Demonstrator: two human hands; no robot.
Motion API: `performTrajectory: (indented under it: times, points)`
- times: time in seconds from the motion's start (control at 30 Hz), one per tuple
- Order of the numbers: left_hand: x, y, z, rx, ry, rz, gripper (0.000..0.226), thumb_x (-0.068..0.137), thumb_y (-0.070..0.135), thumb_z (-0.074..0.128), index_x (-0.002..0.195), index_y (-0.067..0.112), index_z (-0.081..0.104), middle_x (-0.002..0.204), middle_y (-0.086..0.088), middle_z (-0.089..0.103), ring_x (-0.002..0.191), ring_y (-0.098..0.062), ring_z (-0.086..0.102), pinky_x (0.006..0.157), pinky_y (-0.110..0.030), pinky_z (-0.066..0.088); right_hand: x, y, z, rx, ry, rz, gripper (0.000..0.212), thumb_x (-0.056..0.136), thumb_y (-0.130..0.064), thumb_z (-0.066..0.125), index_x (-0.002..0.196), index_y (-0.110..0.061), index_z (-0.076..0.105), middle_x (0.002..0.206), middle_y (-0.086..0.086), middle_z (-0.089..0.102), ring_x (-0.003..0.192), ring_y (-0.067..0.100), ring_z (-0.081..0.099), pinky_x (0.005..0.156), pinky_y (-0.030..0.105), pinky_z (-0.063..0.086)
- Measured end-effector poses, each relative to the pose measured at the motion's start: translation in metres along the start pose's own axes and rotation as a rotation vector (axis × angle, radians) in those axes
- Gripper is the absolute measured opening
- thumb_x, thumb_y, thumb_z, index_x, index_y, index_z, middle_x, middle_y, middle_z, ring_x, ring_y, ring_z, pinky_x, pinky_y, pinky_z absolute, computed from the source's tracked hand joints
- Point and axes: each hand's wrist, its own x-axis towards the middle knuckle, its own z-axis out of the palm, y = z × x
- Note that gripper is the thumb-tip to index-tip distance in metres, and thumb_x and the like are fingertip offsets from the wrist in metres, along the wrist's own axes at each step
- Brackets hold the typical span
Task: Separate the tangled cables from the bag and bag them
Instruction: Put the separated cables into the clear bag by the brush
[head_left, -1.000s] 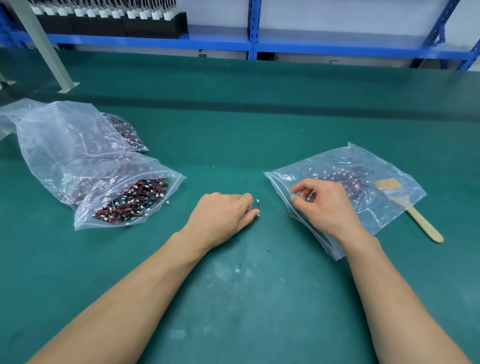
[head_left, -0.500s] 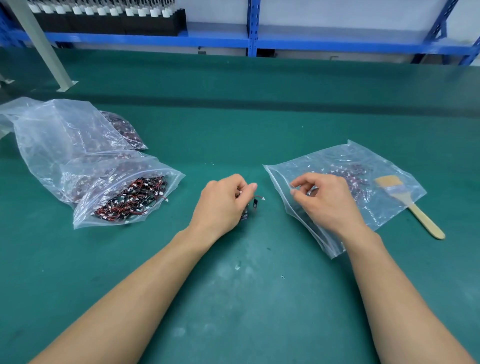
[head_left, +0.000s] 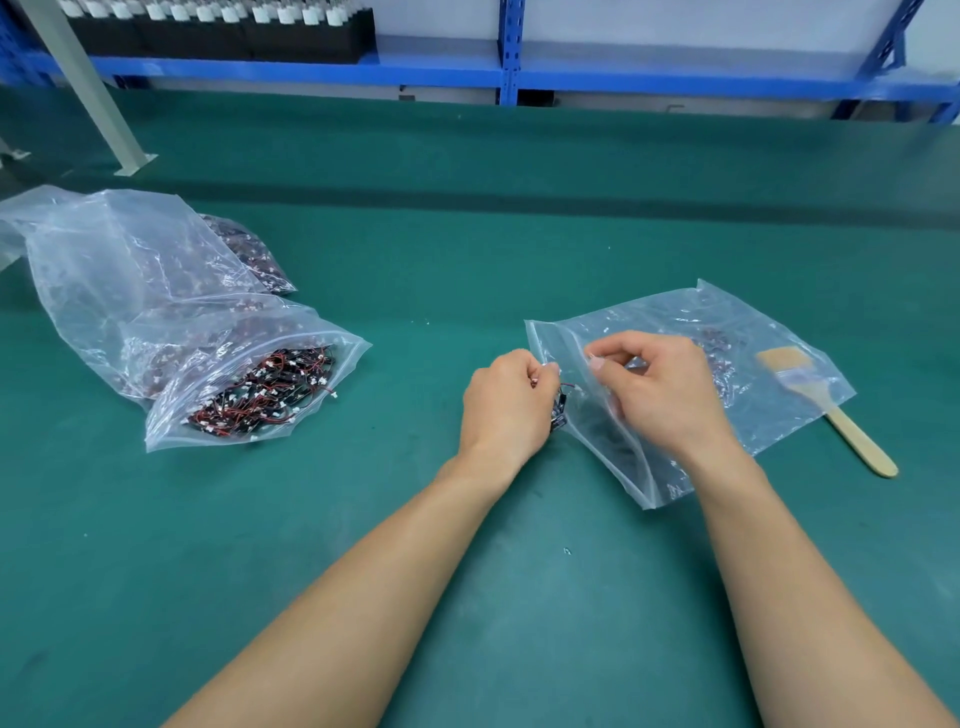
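Your left hand (head_left: 506, 405) is curled around a small red-and-black cable (head_left: 559, 413), holding it right at the mouth of the clear bag (head_left: 675, 317) on the right of the counter (head_left: 467, 260). Your right hand (head_left: 665, 400) pinches that bag's top edge, holding the mouth open. The tangled cables (head_left: 265, 389) lie in the open bag (head_left: 171, 332) at the left, well apart, and a brush (head_left: 852, 436) lies at the clear bag's right edge.
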Motion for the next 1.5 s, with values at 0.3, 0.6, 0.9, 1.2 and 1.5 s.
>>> performTrajectory:
  times: [0.3, 0.6, 0.9, 1.2, 1.5]
  points:
    - [0.003, 0.024, 0.011, 0.242, -0.012, 0.123, 0.024, 0.098, 0.03, 0.046, 0.081, 0.016, 0.057, 0.084, -0.01, 0.066, 0.08, -0.035, 0.056, 0.066, -0.038, 0.047, -0.004, -0.011, 0.003, 0.068, 0.012, -0.06, 0.025, 0.088, -0.016, 0.071, 0.08, -0.04, 0.071, 0.065, -0.019, 0.066, 0.051, 0.011, 0.055, 0.062, 0.024, 0.041]
    - [0.005, 0.032, 0.012, -0.274, -0.292, -0.037, 0.03, 0.101, 0.015, 0.042, 0.103, 0.012, 0.072, 0.094, -0.011, 0.076, 0.093, -0.029, 0.072, 0.086, -0.042, 0.059, -0.006, -0.018, 0.0, 0.081, 0.061, -0.141, 0.028, 0.09, -0.013, 0.072, 0.081, -0.04, 0.071, 0.069, -0.022, 0.069, 0.056, 0.002, 0.063, 0.057, 0.012, 0.046]
    - [-0.002, 0.012, -0.003, -0.258, -0.317, 0.095, 0.049, 0.098, -0.002, 0.033, 0.12, 0.022, 0.07, 0.119, -0.001, 0.069, 0.082, -0.013, 0.075, 0.062, -0.04, 0.063, -0.003, -0.009, 0.002, 0.018, 0.087, -0.122, 0.018, 0.089, -0.018, 0.073, 0.085, -0.036, 0.073, 0.075, -0.012, 0.072, 0.066, 0.014, 0.065, 0.063, 0.017, 0.049]
    - [0.001, 0.008, -0.005, 0.233, 0.052, 0.315, 0.026, 0.087, 0.029, 0.073, 0.112, 0.033, 0.07, 0.107, 0.014, 0.074, 0.099, -0.018, 0.068, 0.086, -0.037, 0.053, -0.002, -0.004, 0.004, 0.028, 0.07, -0.108, 0.012, 0.088, -0.021, 0.073, 0.089, -0.032, 0.078, 0.07, -0.016, 0.07, 0.06, 0.008, 0.063, 0.059, 0.014, 0.045]
    - [0.002, 0.0, -0.01, 0.459, -0.018, 0.636, 0.026, 0.092, 0.046, 0.062, 0.082, 0.022, 0.061, 0.083, 0.005, 0.063, 0.085, -0.022, 0.053, 0.074, -0.036, 0.04, -0.002, -0.006, 0.004, 0.02, 0.075, -0.131, 0.014, 0.083, -0.028, 0.069, 0.082, -0.042, 0.072, 0.073, -0.019, 0.07, 0.058, 0.006, 0.06, 0.059, 0.013, 0.045]
